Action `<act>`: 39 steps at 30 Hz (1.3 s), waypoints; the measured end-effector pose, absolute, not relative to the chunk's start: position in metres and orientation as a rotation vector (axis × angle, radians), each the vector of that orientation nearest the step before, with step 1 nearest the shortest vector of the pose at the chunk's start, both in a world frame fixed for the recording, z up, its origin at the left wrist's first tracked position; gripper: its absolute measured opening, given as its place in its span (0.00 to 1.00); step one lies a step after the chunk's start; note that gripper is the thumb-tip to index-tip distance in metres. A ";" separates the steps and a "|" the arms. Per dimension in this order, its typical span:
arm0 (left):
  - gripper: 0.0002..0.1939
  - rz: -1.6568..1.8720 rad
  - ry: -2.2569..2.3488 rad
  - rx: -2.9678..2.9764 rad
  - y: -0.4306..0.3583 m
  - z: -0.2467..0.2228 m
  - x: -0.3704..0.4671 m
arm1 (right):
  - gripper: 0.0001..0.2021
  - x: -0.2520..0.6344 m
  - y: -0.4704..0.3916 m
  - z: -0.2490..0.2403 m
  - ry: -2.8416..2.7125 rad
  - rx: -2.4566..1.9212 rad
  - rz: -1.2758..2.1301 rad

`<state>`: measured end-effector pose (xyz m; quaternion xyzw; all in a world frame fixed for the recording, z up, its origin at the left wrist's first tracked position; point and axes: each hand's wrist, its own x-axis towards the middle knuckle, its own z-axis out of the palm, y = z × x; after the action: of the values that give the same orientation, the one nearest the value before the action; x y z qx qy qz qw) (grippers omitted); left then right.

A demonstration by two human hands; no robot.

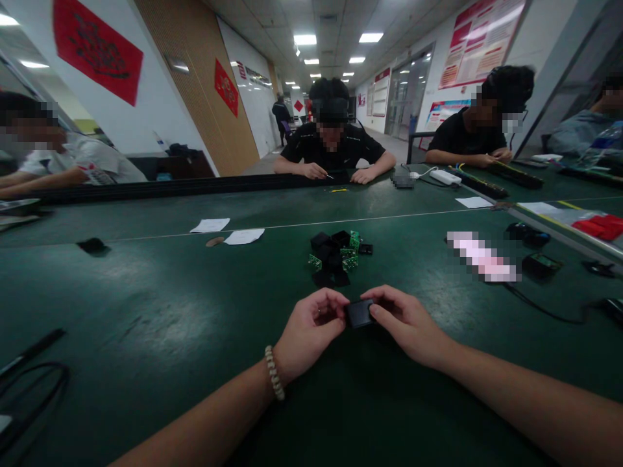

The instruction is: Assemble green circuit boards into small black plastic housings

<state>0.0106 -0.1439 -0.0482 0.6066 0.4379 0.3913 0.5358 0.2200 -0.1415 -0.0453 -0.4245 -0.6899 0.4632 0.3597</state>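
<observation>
A small black rectangular plastic case (360,314) is held up between my two hands, a little above the green table. Fingertips and thumb of my left hand (314,327) pinch its left end. At the other end, my right hand (406,324) grips it, thumb on the face toward me. The far side of the case is hidden from me. Just beyond my hands lies a pile of black plastic housings (331,250) mixed with several small green circuit boards (351,258).
White paper sheets (244,236) lie left of the pile, with a black scrap (93,246) farther left. A black cable (545,310) crosses the table (160,324) at right. Across from me, a person (335,146) in black works with a thin tool. Other people sit left and right.
</observation>
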 end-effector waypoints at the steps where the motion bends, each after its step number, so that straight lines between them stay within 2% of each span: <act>1: 0.09 0.931 1.043 1.446 -0.144 -0.048 0.011 | 0.10 0.220 -0.141 -0.045 -1.781 -1.095 1.196; 39: 0.09 0.916 1.044 1.453 -0.144 -0.049 0.008 | 0.11 0.221 -0.141 -0.046 -1.790 -1.090 1.214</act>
<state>0.0083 -0.1437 -0.0493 0.6101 0.4384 0.3848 0.5361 0.2206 -0.1414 -0.0459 -0.4214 -0.6918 0.4690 0.3520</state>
